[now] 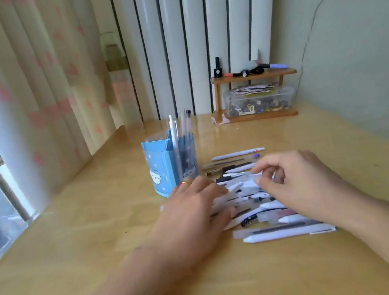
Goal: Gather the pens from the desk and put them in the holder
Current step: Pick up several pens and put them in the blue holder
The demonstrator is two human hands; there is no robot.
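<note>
A blue pen holder (163,168) with cartoon faces stands upright on the wooden desk, with a few pens (181,134) sticking out of its rear compartment. Just right of it lies a pile of several white, clear and black pens (264,218). My left hand (194,214), a ring on one finger, rests flat on the pile's left part, fingers spread over the pens. My right hand (294,179) hovers over the pile's middle, thumb and forefinger pinched on a thin clear pen (244,176). The image is blurred, so the grip is hard to judge.
A small wooden shelf (253,77) at the back right carries small items above a clear plastic box (259,101). A heart-print curtain (33,97) and a window are on the left. The desk's left edge (21,227) runs beside the window rail.
</note>
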